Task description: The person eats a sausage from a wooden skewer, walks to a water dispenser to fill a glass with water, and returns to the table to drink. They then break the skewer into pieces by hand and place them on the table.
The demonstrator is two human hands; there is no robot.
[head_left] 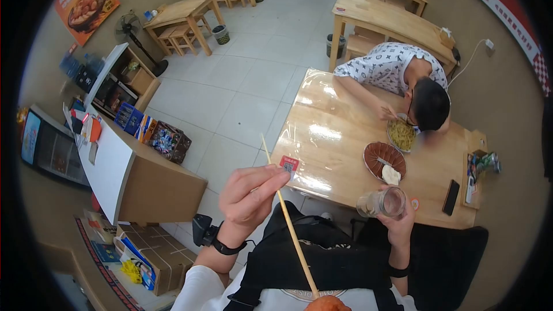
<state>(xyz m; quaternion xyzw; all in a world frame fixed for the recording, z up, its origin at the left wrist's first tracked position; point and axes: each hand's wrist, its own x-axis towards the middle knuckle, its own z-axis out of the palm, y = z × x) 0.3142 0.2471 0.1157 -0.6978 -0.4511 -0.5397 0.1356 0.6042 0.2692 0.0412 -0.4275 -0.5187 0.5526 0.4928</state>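
My left hand [249, 194] pinches a long wooden skewer [294, 241] between thumb and fingers. The skewer slants down toward my chest, where an orange-brown fried piece of food [328, 304] sits on its lower end, cut off by the frame edge. In my right hand [400, 224], at the near edge of the table [340, 109], is a clear drinking glass [382, 203], tilted, with the fingers wrapped round it. Just beyond the glass is a brown oval plate [373, 154] bearing thin sticks and a crumpled white tissue [391, 175].
Across the table a person [397, 69] leans over a bowl of noodles [401, 136], chopsticks in hand. A phone [451, 197] lies at the right, beside a wooden caddy [469, 181] with a can. A counter [155, 187] stands left, past a crate of bottles [167, 141].
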